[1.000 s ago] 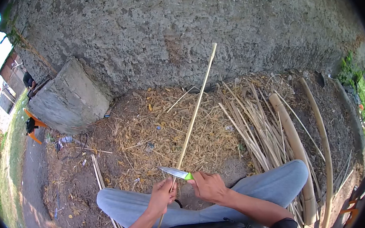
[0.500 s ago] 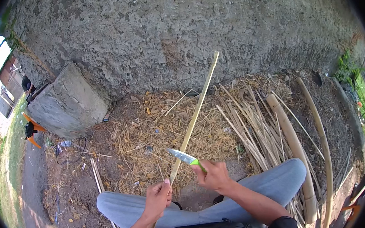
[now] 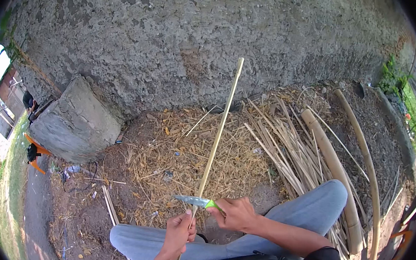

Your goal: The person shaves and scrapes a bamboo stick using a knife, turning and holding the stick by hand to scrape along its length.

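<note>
My left hand (image 3: pixel 178 233) is closed around the lower part of a long, thin bamboo strip (image 3: pixel 219 131), which slants up and away from me toward the wall. A knife (image 3: pixel 192 200) with a bright green handle is gripped in my right hand (image 3: pixel 236 214). Its blade points left and lies across the strip, just above my left thumb. The strip's far end stands out in front of the wall; its near end runs down past my left hand over my lap.
Split bamboo strips (image 3: pixel 290 147) lie in a pile at right, beside a thick bamboo pole (image 3: pixel 331 165) and a curved pole (image 3: pixel 364 148). Shavings (image 3: pixel 166 151) cover the ground before a rough wall (image 3: pixel 216 36). A concrete block (image 3: pixel 77 123) stands left; a person (image 3: pixel 29 100) is beyond it.
My right hand and the knife have moved down and left along the strip, nearer my left hand. The strip's far end has shifted slightly left.
</note>
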The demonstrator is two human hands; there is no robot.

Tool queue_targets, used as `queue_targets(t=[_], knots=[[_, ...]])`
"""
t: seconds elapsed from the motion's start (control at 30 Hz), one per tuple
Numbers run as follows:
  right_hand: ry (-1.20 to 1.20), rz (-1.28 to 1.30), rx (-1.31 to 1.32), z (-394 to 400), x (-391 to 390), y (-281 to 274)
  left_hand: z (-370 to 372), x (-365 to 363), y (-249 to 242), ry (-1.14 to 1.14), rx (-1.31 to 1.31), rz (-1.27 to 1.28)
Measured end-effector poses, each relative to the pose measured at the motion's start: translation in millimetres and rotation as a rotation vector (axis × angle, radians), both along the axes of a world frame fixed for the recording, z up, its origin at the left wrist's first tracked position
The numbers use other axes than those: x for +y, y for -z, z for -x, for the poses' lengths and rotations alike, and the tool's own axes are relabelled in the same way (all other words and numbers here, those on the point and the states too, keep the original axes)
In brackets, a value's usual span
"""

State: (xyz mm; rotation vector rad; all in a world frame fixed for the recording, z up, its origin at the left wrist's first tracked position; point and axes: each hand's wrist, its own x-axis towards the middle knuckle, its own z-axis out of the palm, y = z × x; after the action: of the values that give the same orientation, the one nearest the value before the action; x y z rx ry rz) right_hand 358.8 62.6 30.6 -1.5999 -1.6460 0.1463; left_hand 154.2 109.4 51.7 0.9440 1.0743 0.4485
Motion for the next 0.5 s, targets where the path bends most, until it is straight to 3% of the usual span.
queue_targets(t=[0.03,0.07,0.2,0.37,0.5], knots=[[0.050,-0.036,0.067,-4.4,3.7,0.1,2.3,-3.5,-0.4,-0.013,-0.021,0.003],[0.101,-0.008,-0.035,-21.7,10.1,-3.9,4.8,-6.1,1.5,-0.015,-0.009,0.015],[-0.005,0.009,-0.016,-8.1,6.1,1.3,-0.6,-1.8,2.2,-0.028,-0.067,0.045],[0.168,0.008,0.014,-24.6,10.1,-9.4,7.5,-6.0,-3.1,-0.012,-0.087,0.125],[-0.011,-0.009,-0.107,-7.3,-0.7,-5.1,7.2,-3.2,-0.1,0.033,-0.086,0.093]])
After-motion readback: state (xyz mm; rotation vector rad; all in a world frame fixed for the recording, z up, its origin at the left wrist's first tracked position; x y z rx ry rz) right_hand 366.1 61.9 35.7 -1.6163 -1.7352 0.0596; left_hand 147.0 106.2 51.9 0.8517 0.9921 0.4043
